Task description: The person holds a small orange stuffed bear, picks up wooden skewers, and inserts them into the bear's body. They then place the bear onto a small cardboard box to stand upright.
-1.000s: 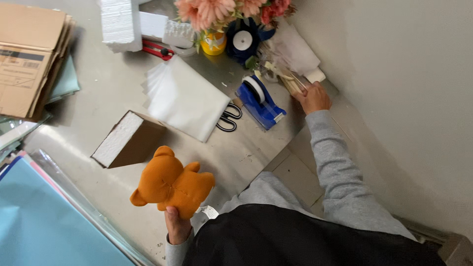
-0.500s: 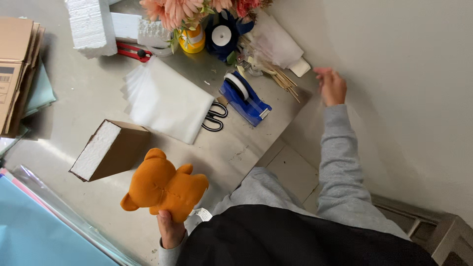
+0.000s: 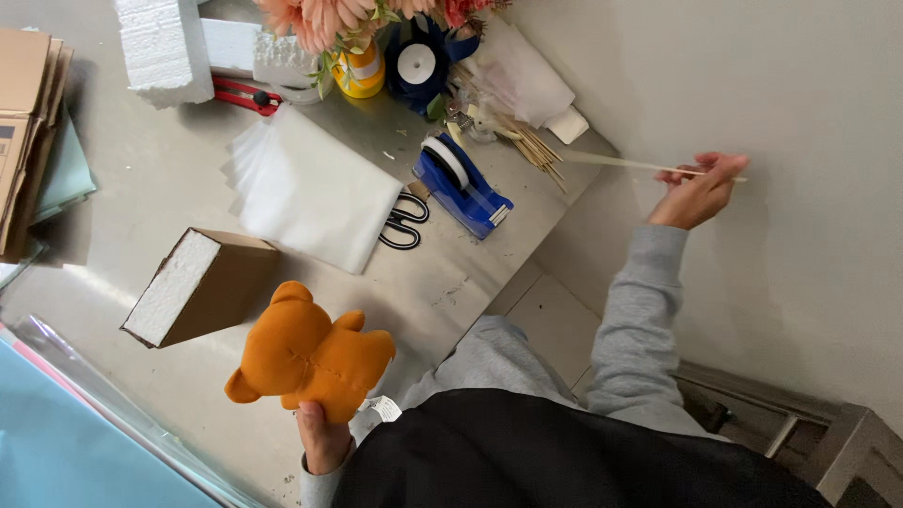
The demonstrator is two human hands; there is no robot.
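Two hands in use. Left hand (image 3: 323, 435), low over the table's near edge, grips an orange plush bear (image 3: 310, 355) from below, closed around its base. Right hand (image 3: 698, 191), raised beside the pale wall (image 3: 752, 85) and off the table's right end, pinches a thin wooden stick (image 3: 611, 162). Grey metal table (image 3: 141, 216) bears: open brown box with white foam (image 3: 202, 287); white sheets (image 3: 315, 188) overlapping black-handled scissors (image 3: 403, 221); blue tape dispenser (image 3: 463, 186); bundle of sticks (image 3: 534, 146); pink flowers (image 3: 329, 17); foam blocks (image 3: 165, 47); blue paper (image 3: 56, 442). Tiled floor (image 3: 555, 320) below.
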